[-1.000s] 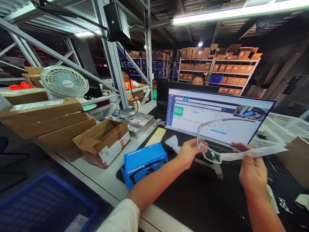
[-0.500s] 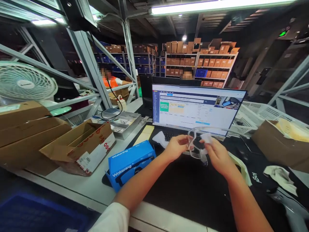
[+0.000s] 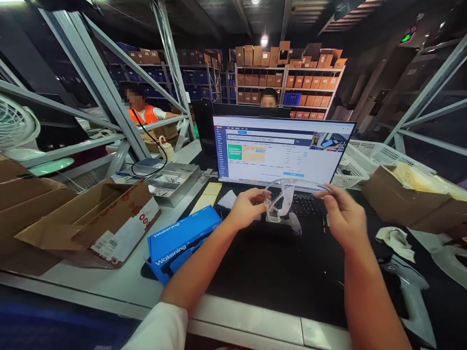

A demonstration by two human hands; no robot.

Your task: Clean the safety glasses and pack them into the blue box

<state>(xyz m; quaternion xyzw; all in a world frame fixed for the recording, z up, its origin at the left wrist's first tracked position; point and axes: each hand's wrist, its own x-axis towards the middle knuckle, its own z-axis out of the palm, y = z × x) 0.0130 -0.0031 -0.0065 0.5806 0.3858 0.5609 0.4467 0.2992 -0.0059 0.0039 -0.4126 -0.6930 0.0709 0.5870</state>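
Above the black mat (image 3: 270, 272), my left hand (image 3: 246, 210) pinches the left side of a clear plastic frame (image 3: 280, 182), an eyewear-like piece whose exact kind I cannot make out. My right hand (image 3: 343, 214) has its thumb and fingers closed on the far right end of the frame's long curved arm. A whitish translucent piece (image 3: 287, 198) shows behind the frame; whether it is attached is unclear. Below my left wrist, a blue "Wakening" box (image 3: 184, 238) lies at an angle, partly covered by my forearm.
A monitor (image 3: 277, 150) and keyboard (image 3: 308, 206) stand ahead. Left are an open cardboard box (image 3: 87, 218) and a metal tray (image 3: 175, 187). To the right lie a cloth (image 3: 396, 240), a handheld scanner (image 3: 410, 287) and a carton (image 3: 397, 197). Two people are beyond the desk.
My right hand has moved from the frame's middle, where it held a whitish piece, out to the end of the arm. My left hand keeps its pinch. The camera view has shifted right.
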